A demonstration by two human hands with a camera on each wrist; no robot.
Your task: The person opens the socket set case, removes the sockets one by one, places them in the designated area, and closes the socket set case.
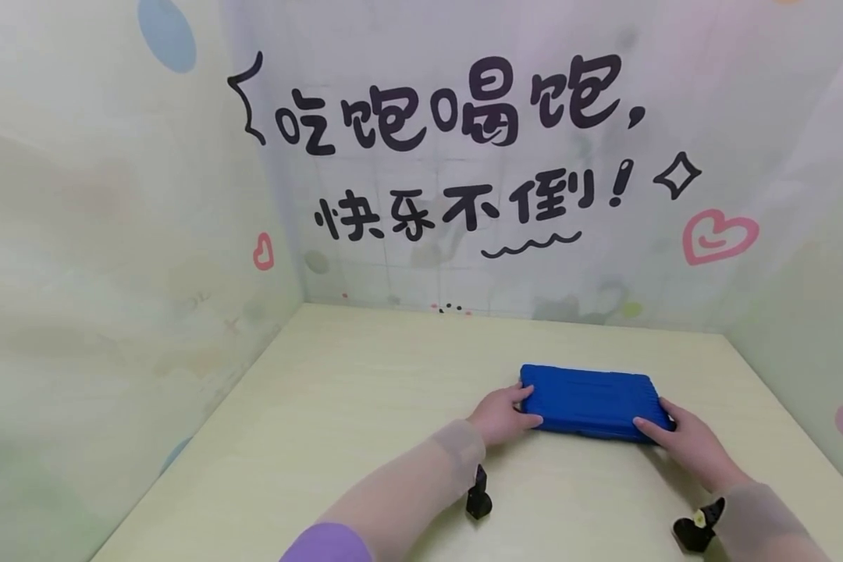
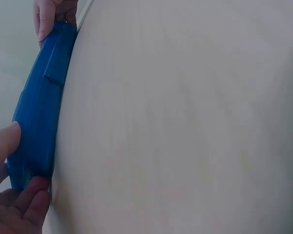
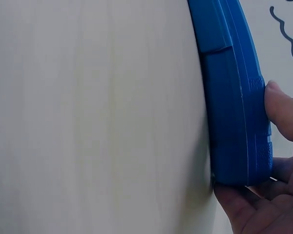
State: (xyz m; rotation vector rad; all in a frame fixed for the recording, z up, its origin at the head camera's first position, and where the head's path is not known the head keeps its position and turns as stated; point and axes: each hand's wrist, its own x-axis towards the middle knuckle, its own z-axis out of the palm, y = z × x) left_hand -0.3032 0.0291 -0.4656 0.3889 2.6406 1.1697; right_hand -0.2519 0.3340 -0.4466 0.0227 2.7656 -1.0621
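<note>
A blue plastic case (image 1: 590, 400), flat and rectangular with ribbed ends, is at the right of the table, its lid side up. My left hand (image 1: 502, 415) grips its left end, thumb on top and fingers at the end and underside. At the opposite end, my right hand (image 1: 697, 446) holds it the same way. The right wrist view shows the case's side (image 3: 227, 112) with a raised latch-like tab, and fingertips tucked under its lower edge. Whether the case touches the table or is slightly raised I cannot tell. Its contents are hidden.
The pale wooden table (image 1: 337, 406) runs back to a printed wall cloth (image 1: 407, 273) with black lettering, and similar cloth hangs on both sides. A black wrist mount (image 1: 479, 499) sits by the left wrist, and another (image 1: 695, 531) by the right.
</note>
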